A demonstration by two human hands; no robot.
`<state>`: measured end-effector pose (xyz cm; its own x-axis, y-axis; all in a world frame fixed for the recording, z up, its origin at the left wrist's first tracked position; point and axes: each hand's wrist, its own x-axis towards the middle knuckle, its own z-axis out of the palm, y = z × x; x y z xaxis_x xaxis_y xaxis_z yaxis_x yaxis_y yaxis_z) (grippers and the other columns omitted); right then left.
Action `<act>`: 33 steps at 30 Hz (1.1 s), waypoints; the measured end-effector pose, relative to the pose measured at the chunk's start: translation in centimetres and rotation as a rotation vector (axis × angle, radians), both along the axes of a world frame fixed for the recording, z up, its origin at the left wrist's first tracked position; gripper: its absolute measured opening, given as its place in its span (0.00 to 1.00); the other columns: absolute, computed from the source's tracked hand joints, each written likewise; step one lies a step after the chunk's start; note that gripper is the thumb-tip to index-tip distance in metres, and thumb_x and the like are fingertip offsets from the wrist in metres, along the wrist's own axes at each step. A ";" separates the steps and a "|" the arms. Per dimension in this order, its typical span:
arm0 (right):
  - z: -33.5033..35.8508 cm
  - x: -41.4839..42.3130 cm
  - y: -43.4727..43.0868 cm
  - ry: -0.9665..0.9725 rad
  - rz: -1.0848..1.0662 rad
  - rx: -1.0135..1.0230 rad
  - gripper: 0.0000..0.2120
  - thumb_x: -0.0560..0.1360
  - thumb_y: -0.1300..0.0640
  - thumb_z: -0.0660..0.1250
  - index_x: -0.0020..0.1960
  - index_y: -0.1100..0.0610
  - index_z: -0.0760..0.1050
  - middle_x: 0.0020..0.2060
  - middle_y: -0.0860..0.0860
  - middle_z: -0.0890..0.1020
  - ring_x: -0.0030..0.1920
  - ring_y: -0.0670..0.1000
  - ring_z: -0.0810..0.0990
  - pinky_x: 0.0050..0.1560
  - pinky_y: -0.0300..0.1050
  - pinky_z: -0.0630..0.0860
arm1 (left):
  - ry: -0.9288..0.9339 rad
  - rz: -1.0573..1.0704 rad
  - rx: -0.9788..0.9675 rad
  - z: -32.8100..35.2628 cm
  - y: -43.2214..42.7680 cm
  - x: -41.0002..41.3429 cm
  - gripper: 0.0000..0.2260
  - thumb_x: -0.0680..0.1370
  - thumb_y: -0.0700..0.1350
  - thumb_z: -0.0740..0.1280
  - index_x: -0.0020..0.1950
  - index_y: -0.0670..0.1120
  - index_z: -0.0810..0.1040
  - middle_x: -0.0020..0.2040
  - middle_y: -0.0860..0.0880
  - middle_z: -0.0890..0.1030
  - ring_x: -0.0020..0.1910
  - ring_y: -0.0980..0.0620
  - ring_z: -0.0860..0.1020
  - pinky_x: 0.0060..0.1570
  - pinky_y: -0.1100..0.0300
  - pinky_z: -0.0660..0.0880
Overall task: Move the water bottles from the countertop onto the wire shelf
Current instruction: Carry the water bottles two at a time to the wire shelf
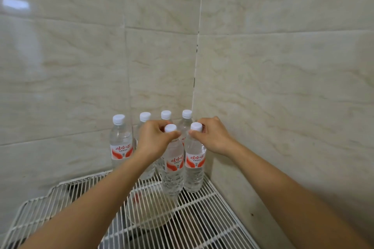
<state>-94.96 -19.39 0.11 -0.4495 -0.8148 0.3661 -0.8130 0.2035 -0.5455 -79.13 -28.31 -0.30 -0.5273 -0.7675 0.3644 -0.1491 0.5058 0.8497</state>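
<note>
Several clear water bottles with white caps and red-and-white labels stand upright on the white wire shelf [210, 204], in the corner of the tiled walls. My left hand [153, 139] grips the neck of the front middle bottle [173, 170]. My right hand [212, 137] grips the neck of the front right bottle [194, 168]. Both bottles' bases rest on the shelf wires. Behind them a row of bottles lines the wall; the leftmost one [121, 141] is fully visible, while the others are partly hidden by my hands.
Tiled walls meet in a corner directly behind the bottles and close in on the right side. Under the shelf wires sits a pale round bowl [147, 212]. The shelf's front and left parts hold no bottles.
</note>
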 end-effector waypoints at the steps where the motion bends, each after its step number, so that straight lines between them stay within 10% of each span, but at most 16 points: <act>1: 0.0 -0.1 -0.1 -0.006 0.004 0.010 0.15 0.71 0.47 0.67 0.29 0.50 0.66 0.32 0.49 0.71 0.45 0.53 0.70 0.38 0.48 0.69 | -0.002 -0.003 -0.003 0.0 -0.2 -0.1 0.05 0.70 0.45 0.74 0.36 0.45 0.82 0.28 0.49 0.79 0.27 0.58 0.73 0.30 0.63 0.70; 9: 1.1 -0.6 -0.3 -0.022 0.030 0.108 0.13 0.71 0.49 0.69 0.31 0.50 0.70 0.35 0.50 0.76 0.38 0.52 0.75 0.37 0.48 0.72 | -0.046 -0.084 -0.012 0.1 -0.7 -0.6 0.04 0.70 0.43 0.75 0.36 0.46 0.82 0.24 0.58 0.78 0.24 0.67 0.74 0.24 0.77 0.66; 16: 0.6 -0.6 0.4 -0.068 0.034 0.082 0.14 0.73 0.50 0.69 0.32 0.50 0.70 0.31 0.45 0.74 0.35 0.47 0.73 0.36 0.45 0.69 | -0.061 -0.075 -0.047 -0.3 0.2 -1.0 0.05 0.70 0.45 0.75 0.39 0.45 0.82 0.35 0.45 0.83 0.31 0.56 0.75 0.34 0.62 0.72; 23: 0.6 0.1 0.4 -0.109 0.006 0.081 0.11 0.74 0.50 0.68 0.36 0.49 0.70 0.34 0.46 0.75 0.40 0.51 0.76 0.40 0.48 0.73 | -0.025 -0.017 -0.071 -0.6 0.7 -1.1 0.04 0.70 0.46 0.75 0.38 0.49 0.81 0.30 0.53 0.78 0.29 0.58 0.72 0.32 0.63 0.69; 29: 0.1 1.0 1.0 0.030 -0.130 0.117 0.12 0.74 0.43 0.63 0.48 0.51 0.75 0.52 0.53 0.77 0.58 0.57 0.70 0.56 0.55 0.72 | -0.007 -0.017 -0.254 -1.8 1.6 -0.1 0.09 0.75 0.47 0.69 0.55 0.53 0.78 0.44 0.60 0.78 0.44 0.59 0.75 0.40 0.73 0.65; 33: 0.3 1.4 1.7 0.182 -0.169 0.130 0.16 0.75 0.43 0.62 0.59 0.51 0.73 0.58 0.52 0.73 0.62 0.56 0.65 0.56 0.51 0.66 | -0.097 0.077 -0.298 -2.9 2.1 1.6 0.25 0.76 0.53 0.66 0.72 0.57 0.65 0.52 0.57 0.71 0.48 0.59 0.72 0.50 0.62 0.67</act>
